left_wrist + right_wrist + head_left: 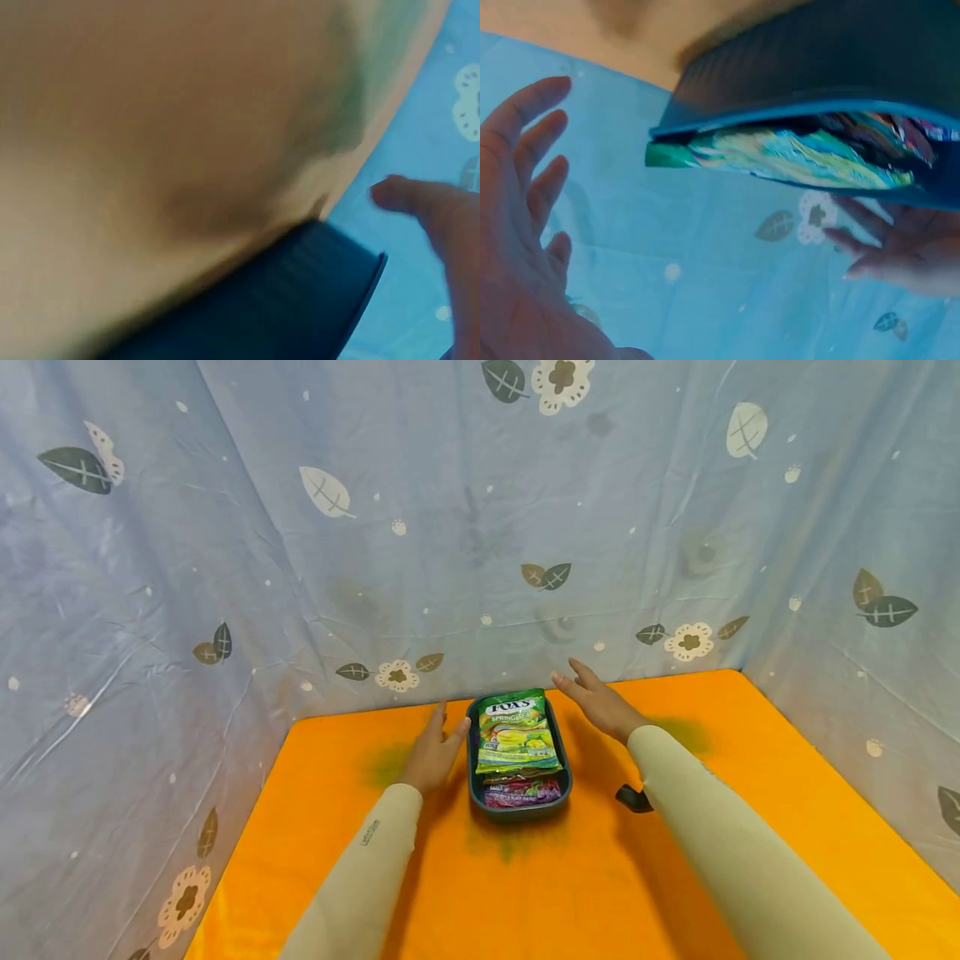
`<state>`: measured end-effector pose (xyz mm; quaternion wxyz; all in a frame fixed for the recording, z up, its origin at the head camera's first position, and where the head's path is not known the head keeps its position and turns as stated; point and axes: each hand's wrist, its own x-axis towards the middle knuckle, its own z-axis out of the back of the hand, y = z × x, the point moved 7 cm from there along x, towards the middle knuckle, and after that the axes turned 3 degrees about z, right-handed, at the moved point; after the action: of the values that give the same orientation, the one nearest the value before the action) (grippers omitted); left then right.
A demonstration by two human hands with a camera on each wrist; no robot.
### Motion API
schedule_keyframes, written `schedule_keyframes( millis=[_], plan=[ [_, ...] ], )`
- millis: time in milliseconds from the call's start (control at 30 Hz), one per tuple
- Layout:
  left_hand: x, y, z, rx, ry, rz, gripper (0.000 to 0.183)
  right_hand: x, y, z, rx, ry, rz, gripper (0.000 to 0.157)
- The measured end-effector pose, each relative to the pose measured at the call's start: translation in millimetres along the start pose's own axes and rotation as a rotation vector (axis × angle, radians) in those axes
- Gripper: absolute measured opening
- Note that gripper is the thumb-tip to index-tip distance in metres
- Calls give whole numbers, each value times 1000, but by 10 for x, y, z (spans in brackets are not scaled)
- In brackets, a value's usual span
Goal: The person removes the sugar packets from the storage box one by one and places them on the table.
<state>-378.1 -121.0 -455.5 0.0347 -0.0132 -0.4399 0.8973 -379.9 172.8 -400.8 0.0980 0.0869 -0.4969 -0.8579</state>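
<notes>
A dark blue-grey rectangular container (pixel 521 814) stands on the orange cloth and holds candy bags. On top lies a green and yellow Fox's Spring Tea candy bag (pixel 517 739); a purple candy bag (pixel 521 793) shows at the near end beneath it. My left hand (pixel 433 756) is beside the container's left wall, fingers extended; whether its thumb touches the rim I cannot tell. To the right, my right hand (pixel 600 702) hovers apart from the container with fingers spread and slightly bent, holding nothing. In the right wrist view, the right hand (pixel 517 217) has a bare palm.
An orange cloth (pixel 525 893) with greenish stains covers the table. Pale blue curtains (pixel 450 527) with leaf and flower prints rise behind and on both sides. A small black object (pixel 633 799), partly hidden by the right sleeve, shows beside that forearm.
</notes>
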Motion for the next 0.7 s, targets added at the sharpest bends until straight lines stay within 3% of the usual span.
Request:
schedule_keyframes(
  millis=[133,200,400,700],
  plan=[
    [-17,23,-122,-323,94,86,83,33,25,-34,110,13,0,86],
    [-29,19,-176,-435,133,99,76,42,42,-53,157,22,-3,86],
    [-50,70,-260,-439,138,110,60,44,103,-116,255,41,-22,86],
    [-27,126,-342,-477,152,124,48,58,102,-228,261,104,-104,91]
  ],
)
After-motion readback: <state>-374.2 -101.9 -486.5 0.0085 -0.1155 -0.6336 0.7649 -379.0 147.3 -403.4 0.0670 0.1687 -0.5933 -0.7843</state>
